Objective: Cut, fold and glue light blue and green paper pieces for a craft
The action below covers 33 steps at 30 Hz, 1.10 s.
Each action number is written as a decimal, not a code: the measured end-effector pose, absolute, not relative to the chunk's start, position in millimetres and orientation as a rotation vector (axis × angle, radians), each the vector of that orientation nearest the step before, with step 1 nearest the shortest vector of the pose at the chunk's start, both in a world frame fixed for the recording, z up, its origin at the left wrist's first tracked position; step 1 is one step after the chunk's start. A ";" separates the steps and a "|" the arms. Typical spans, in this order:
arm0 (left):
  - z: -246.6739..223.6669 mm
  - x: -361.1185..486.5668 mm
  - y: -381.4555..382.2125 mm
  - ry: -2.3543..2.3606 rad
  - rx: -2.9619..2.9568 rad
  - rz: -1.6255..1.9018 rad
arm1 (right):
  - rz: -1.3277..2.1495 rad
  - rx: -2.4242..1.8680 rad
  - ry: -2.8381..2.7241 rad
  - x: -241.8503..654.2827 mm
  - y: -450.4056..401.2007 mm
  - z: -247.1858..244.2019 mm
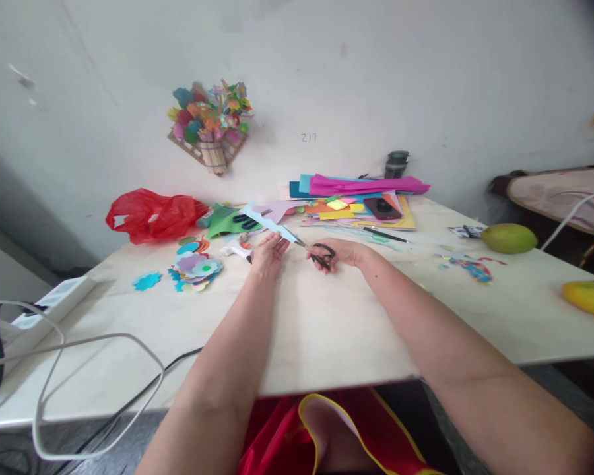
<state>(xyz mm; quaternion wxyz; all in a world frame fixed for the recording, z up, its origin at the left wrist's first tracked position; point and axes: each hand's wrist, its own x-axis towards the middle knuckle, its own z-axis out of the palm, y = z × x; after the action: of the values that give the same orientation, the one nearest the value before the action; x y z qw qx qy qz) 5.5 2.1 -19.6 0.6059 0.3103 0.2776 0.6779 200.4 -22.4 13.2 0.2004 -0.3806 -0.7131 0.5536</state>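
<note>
A person's left hand [272, 252], its fingers pinching the lower end of a light blue paper strip [264, 220], meets the right hand [334, 254], its fingers curled round the handles of black scissors [319, 261], above a pale bench [327, 330]. The strip slants up and away to the left, and the scissors' tips reach its lower end.

Left of the hands lie a pile of flower cut-outs [195, 269] and, apart from it, a blue cut-out [147, 282], with a red plastic bag [154, 216] behind. Beyond the hands, a phone [383, 208] rests on colored paper [339, 210], near a black pen [386, 234]. On the right sit a green fruit [509, 238] and a yellow fruit [587, 298]; a power strip [54, 307] lies at left. Colorful craft flowers [210, 119] hang on the wall [356, 86].
</note>
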 end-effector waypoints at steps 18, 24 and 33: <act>-20.6 7.4 2.4 0.556 0.713 1.548 | 1.508 -1.080 -2.056 196.6 -22.0 12.8; -19.1 8.1 0.8 0.555 0.720 1.547 | 1.502 -1.079 -2.064 195.3 -23.8 13.7; -19.3 8.4 0.7 0.539 0.713 1.548 | 1.492 -1.068 -2.057 195.6 -21.3 10.3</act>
<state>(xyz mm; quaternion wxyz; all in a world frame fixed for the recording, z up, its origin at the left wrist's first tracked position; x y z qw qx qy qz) 8.4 0.7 -19.3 0.6265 0.3110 0.2349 0.6750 195.6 -21.3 10.3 0.1915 -0.3803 -0.7325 0.5311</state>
